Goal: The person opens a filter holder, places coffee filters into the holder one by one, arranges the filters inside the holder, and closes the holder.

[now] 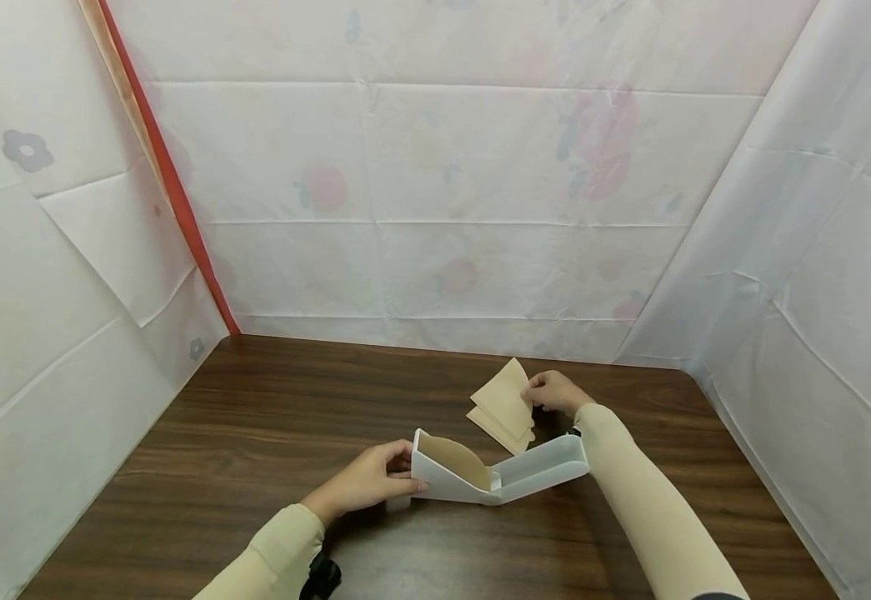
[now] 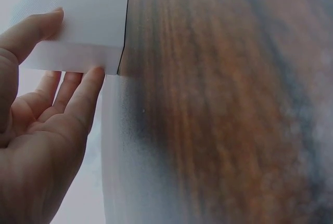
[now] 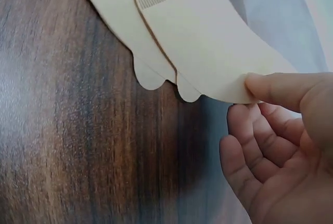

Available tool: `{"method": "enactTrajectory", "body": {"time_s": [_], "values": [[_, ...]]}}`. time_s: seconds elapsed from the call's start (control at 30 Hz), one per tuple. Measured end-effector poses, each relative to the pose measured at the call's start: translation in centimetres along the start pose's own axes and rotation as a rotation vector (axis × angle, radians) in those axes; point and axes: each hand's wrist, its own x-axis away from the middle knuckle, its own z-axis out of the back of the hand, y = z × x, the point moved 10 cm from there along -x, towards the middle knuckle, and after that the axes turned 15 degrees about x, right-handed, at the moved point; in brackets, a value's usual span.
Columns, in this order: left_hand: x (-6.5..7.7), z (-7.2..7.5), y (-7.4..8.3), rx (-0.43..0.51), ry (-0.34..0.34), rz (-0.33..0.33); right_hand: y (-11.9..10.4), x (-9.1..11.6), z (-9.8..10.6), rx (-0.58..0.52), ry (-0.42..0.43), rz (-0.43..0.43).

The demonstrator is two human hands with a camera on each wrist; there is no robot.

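A white coffee filter box (image 1: 443, 482) has its hinged lid (image 1: 548, 471) swung out to the right. Inside it stands a tan paper filter (image 1: 456, 458), its curved edge showing. My left hand (image 1: 363, 479) grips the left end of the box, thumb on the near side and fingers at the end wall, as the left wrist view also shows. Behind the box, my right hand (image 1: 558, 392) pinches tan paper coffee filters (image 1: 506, 398) by one edge between thumb and fingers. These filters (image 3: 203, 42) overlap in a staggered fan, with crimped seams and small rounded tabs.
A dark wood-grain table (image 1: 277, 417) lies under everything. White patterned sheeting (image 1: 435, 167) walls it at the back and both sides, with a red strip (image 1: 172, 175) at the back left corner. My right forearm (image 1: 648, 500) passes just right of the lid's end.
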Motion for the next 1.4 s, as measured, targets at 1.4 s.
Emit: {"method": "enactTrajectory", "body": {"time_s": [1.4], "values": [[0.1, 0.1, 0.2, -0.022, 0.006, -0.004, -3.2, 3.8, 3.8, -0.080, 0.040, 0.183]]}}
